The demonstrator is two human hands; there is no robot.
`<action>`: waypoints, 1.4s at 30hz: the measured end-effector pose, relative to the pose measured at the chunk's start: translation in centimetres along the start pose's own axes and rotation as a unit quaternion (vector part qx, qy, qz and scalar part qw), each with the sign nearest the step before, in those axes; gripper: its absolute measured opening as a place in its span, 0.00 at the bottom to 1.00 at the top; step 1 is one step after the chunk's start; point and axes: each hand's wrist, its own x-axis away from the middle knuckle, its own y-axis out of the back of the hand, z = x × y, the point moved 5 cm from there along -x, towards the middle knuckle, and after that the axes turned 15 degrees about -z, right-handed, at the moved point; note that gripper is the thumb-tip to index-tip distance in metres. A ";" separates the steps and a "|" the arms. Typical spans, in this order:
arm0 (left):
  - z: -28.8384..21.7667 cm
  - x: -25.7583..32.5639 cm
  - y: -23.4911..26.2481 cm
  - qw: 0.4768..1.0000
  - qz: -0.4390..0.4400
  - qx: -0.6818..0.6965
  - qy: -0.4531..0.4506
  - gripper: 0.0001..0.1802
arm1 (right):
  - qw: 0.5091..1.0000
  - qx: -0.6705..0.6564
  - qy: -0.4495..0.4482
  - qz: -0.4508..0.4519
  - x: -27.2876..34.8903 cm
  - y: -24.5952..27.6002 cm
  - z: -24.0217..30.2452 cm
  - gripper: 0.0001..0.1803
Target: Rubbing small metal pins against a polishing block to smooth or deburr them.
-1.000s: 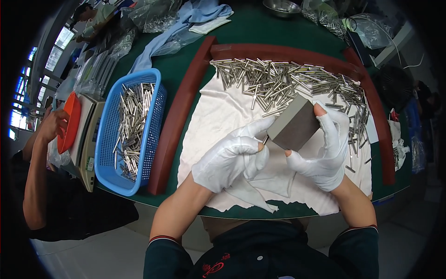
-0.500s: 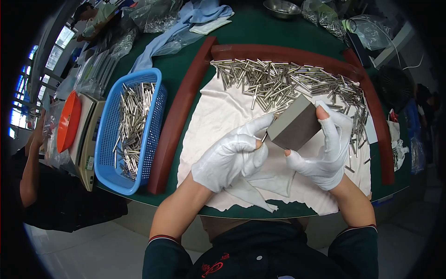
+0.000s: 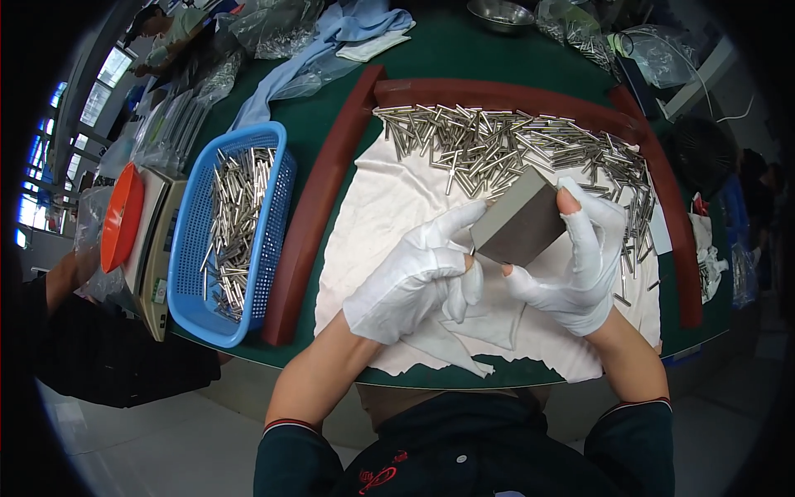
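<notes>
My right hand (image 3: 580, 265), in a white glove with bare fingertips, grips a grey rectangular block (image 3: 522, 219) between thumb and fingers. The block is tilted, with a lighter narrow face and a darker broad face; it looks like an abrasive block. My left hand (image 3: 426, 269), gloved the same way, is closed at the block's left edge. A small bit of a metal pin (image 3: 473, 251) shows at its fingertips, the rest hidden by the glove and block. Beyond both hands, a heap of loose metal pins (image 3: 476, 145) lies on a white cloth (image 3: 356, 240).
A dark red raised border (image 3: 310, 224) frames the cloth on three sides. On the left stand a blue basket (image 3: 175, 273) of metal pins, a scale (image 3: 161, 248) and an orange dish (image 3: 122, 219). A metal bowl (image 3: 501, 15) sits far back. Another person's arm (image 3: 70, 273) is at left.
The metal pin at my left fingertips shows less than before, and those fingers have shifted slightly. My right hand keeps the block nearly in place. The other person's arm at left has lowered.
</notes>
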 end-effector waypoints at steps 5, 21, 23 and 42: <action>1.5 -0.1 -0.9 0.988 -0.111 -0.103 0.003 0.33 | 0.999 -0.028 -0.040 0.023 -1.1 -0.3 0.9 0.49; 0.8 -0.1 -1.2 0.984 -0.114 -0.134 -0.029 0.34 | 0.997 -0.046 -0.051 0.020 -1.0 -0.6 0.5 0.51; -0.3 0.1 -0.5 0.993 -0.079 -0.079 -0.031 0.32 | 0.998 -0.031 -0.055 0.009 -0.5 0.0 0.1 0.49; 0.5 -0.1 -1.0 0.993 -0.092 -0.077 -0.011 0.35 | 0.992 -0.081 -0.099 -0.006 -0.6 -0.9 0.1 0.45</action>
